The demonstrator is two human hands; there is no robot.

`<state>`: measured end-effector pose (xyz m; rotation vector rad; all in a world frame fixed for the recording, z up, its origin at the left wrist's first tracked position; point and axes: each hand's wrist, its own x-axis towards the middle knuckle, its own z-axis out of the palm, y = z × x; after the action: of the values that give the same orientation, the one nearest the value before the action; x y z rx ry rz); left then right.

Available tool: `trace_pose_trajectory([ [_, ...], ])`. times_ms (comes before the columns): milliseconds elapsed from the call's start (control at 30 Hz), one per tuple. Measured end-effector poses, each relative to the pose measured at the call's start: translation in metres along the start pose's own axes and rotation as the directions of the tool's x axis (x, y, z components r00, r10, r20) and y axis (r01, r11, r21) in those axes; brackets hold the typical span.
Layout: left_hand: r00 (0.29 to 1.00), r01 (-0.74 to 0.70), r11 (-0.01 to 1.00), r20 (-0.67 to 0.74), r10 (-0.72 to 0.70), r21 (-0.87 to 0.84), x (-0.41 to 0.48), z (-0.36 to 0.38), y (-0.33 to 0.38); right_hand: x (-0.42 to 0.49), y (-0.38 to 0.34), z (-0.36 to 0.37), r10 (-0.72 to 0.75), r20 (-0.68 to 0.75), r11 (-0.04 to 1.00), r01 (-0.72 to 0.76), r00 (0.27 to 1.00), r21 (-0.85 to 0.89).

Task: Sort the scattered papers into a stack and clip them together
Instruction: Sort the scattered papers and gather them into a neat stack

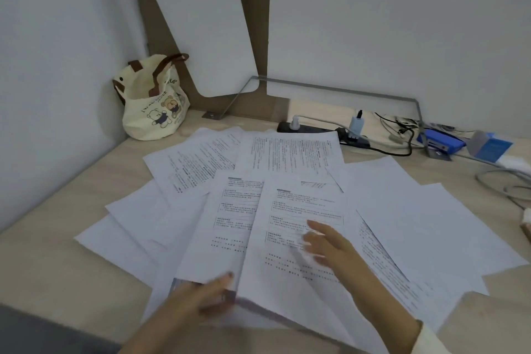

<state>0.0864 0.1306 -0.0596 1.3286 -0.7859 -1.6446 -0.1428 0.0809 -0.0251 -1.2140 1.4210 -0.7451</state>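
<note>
Several white printed sheets [290,158] lie fanned out and overlapping across the light wooden desk [57,238]. Some sheets at the left and right edges of the spread are blank side up. My left hand [209,294] grips the near edge of a printed sheet [230,227] in the middle, thumb on top. My right hand [327,243] lies flat with fingers spread on the sheet [298,210] beside it, touching its printed face. No clip is visible in this view.
A cream tote bag [153,103] with bear prints stands in the back left corner. A black power strip [321,131] with plugs and cables runs along the back edge. A blue device [439,141] and a blue-and-white box [491,146] sit at the back right.
</note>
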Motion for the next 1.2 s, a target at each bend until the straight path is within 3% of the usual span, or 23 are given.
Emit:
trace_pose_trajectory([
  [100,0.987,-0.093,0.969,-0.147,0.060,-0.228,0.009,-0.024,0.017,0.003,0.012,-0.019,-0.011,-0.148,0.998,0.001,0.989,-0.063],
  [233,0.942,-0.116,0.992,-0.322,0.094,-0.052,0.026,-0.042,0.035,0.009,0.022,-0.039,0.041,-0.302,0.994,-0.068,0.952,-0.080],
  [367,0.955,-0.043,0.964,-0.273,0.116,0.262,0.042,-0.041,0.032,0.010,0.025,-0.052,0.178,-0.278,0.980,-0.145,0.944,0.133],
  [500,0.980,-0.033,0.912,-0.166,0.110,0.408,0.042,-0.019,0.031,0.015,0.025,-0.053,0.193,-0.206,0.972,-0.158,0.959,0.172],
  [633,0.990,-0.062,0.879,-0.081,0.113,0.473,0.041,0.003,0.024,0.017,0.024,-0.040,0.124,-0.086,0.991,-0.119,0.989,0.061],
  [733,0.981,-0.127,0.853,-0.066,0.185,0.506,0.039,0.012,0.020,0.020,0.028,-0.043,-0.013,-0.181,0.988,-0.014,0.983,-0.152],
  [800,0.972,-0.160,0.852,-0.073,0.225,0.498,0.037,0.014,0.020,0.022,0.034,-0.060,-0.150,-0.312,0.918,0.016,0.938,-0.395],
  [900,0.969,-0.167,0.899,-0.099,0.225,0.406,0.033,0.015,0.021,0.024,0.049,-0.091,-0.235,-0.414,0.773,-0.089,0.879,-0.628],
  [1000,0.981,-0.084,0.958,-0.144,0.127,0.274,0.031,0.018,0.017,0.022,0.063,-0.108,-0.179,-0.411,0.631,-0.216,0.894,-0.745],
  [1133,0.978,0.009,0.983,-0.206,0.029,0.181,0.036,0.027,0.002,0.023,0.074,-0.105,-0.313,-0.306,0.429,-0.153,0.899,-0.890],
  [1200,0.971,0.009,0.983,-0.237,0.035,0.182,0.039,0.032,-0.006,0.025,0.079,-0.108,-0.352,-0.301,0.380,-0.159,0.886,-0.911],
])
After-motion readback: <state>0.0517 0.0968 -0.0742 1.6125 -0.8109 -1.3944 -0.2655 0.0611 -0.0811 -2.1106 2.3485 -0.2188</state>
